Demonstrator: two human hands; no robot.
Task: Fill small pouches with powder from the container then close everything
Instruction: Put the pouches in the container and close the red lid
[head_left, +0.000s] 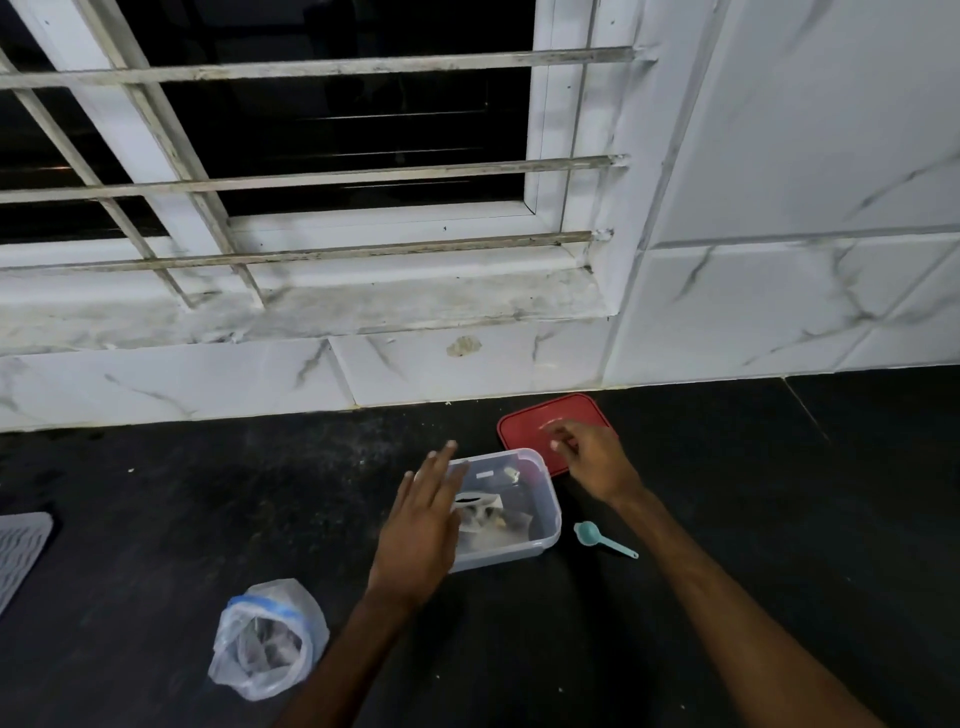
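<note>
- Head view shows the left hand (421, 525) with fingers straight and spread, over the left edge of the clear container (543, 525). It holds nothing. The motion blur hides whether it touches the rim.
- The right hand (592, 462) is above the red lid (522, 428), with fingers loosely bent and nothing visible between them. It cannot be told if the fingertips touch the lid.
- The container stands open on the dark counter (779, 493), just in front of the lid. Small pouches (480, 506) lie inside it, and powder cannot be told apart from them.
- A teal scoop (589, 534) lies on the counter just beside the right wall of the container.
- A plastic bag (267, 639) with a blue zip band stands open at the near left, well apart from the container.
- Judgement: the closing part seems near, and the lid is probably the next thing to take.
- Risk: if the lid is pressed while a pouch sticks above the rim, it may not seat, or the pouch may burst.
- Risk: the light container may slide if the left hand does not steady it.
- Risk: a forearm moving near the open bag could tip it and spill the contents.
</note>
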